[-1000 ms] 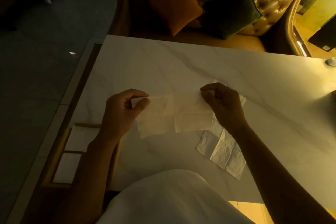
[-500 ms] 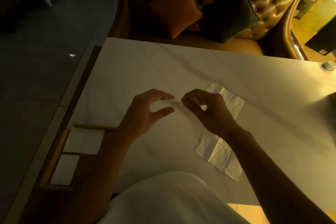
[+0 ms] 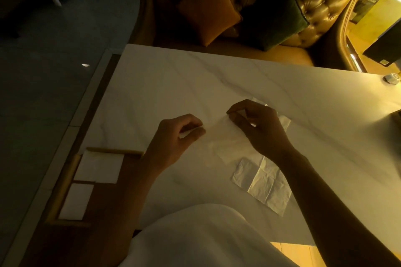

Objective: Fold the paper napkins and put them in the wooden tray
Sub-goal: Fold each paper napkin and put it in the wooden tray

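Both hands work over the pale marble desk, to the right of the wooden tray. The left hand, the one nearer the tray, has its grip closed to a pinch, thumb against forefinger on one end of a paper napkin. The right hand, farther from the tray, pinches the other end in the same way, its other fingers curled. The napkin stretches between the two grips, blurred – whether its lower edge touches the desk cannot be told. Farther right of the tray than the held one, a creased, opened napkin lies flat on the desk, running under the right wrist. The tray itself sits at the desk's left edge and holds two folded napkins – a larger one at its far end and a smaller one at its near end. Beyond the desk, well away from the tray, an orange cushion and a dark green cushion lean on a tufted sofa.
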